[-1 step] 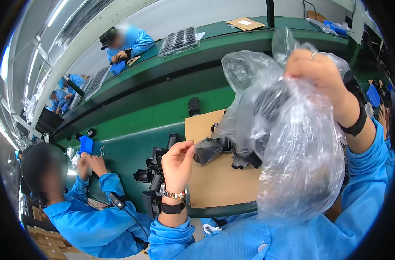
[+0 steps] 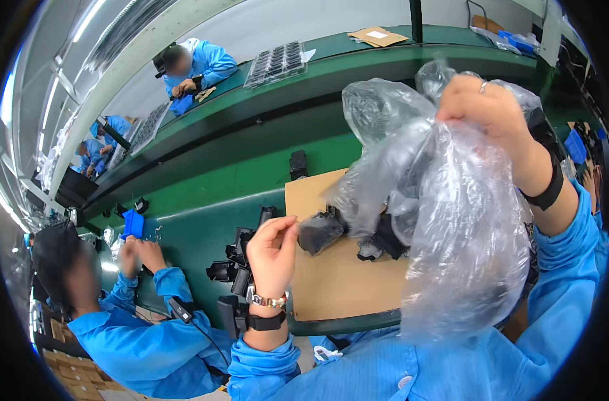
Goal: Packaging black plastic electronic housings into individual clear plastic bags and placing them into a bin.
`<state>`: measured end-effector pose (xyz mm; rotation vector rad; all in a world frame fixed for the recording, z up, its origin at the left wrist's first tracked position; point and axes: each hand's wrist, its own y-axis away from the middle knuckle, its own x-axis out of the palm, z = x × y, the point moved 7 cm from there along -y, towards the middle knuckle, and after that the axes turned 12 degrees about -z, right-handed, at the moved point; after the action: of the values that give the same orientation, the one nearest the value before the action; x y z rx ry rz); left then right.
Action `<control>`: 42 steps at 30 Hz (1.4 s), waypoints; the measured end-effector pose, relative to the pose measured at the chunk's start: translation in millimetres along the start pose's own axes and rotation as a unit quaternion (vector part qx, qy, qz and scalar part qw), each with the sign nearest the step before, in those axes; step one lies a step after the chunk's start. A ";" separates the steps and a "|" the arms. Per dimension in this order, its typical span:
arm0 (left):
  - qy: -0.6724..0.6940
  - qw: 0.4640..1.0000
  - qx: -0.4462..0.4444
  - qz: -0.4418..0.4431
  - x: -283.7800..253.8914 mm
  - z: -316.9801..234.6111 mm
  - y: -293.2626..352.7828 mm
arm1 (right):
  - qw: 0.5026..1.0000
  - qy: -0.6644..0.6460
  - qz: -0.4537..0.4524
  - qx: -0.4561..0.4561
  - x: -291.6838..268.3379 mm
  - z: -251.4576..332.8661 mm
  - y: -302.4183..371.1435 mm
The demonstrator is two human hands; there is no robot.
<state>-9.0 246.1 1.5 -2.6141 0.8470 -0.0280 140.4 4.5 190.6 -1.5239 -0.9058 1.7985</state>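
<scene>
bag (image 2: 475, 234) clenched in right fingers (image 2: 459, 107), hiding cardboard (image 2: 344, 287) right edge, near part bare; left fingers (image 2: 275, 228): grip unclear.

Blue jacket (image 2: 465, 366) with white button (image 2: 404, 381), 2 black wristbands (image 2: 267, 321), 1 multicoloured beaded bracelet (image 2: 269, 302), 1 ring (image 2: 483, 87)

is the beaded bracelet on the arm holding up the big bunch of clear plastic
No, the right hand grips the clear plastic, while the beaded bracelet is on the left wrist.
</scene>
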 end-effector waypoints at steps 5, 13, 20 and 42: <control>-0.180 0.936 0.295 0.063 19.4 -64.2 1.4 | 1.000 0.016 0.002 -0.013 5.2 -3.6 6.2; -0.169 0.920 0.352 0.009 13.5 -107.1 -4.3 | 0.996 0.041 -0.064 0.036 -10.4 -9.8 3.4; -0.158 0.929 0.330 0.063 15.6 -108.2 -1.0 | 0.995 0.049 -0.080 0.036 -14.7 -4.4 -2.2; 0.084 0.989 0.111 0.051 1.6 -95.7 -14.3 | 0.998 -0.058 0.027 -0.026 17.5 15.8 -12.6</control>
<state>-12.8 221.4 95.0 -2.3805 0.9745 -0.3002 122.3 24.0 192.5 -1.5018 -0.9828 1.9317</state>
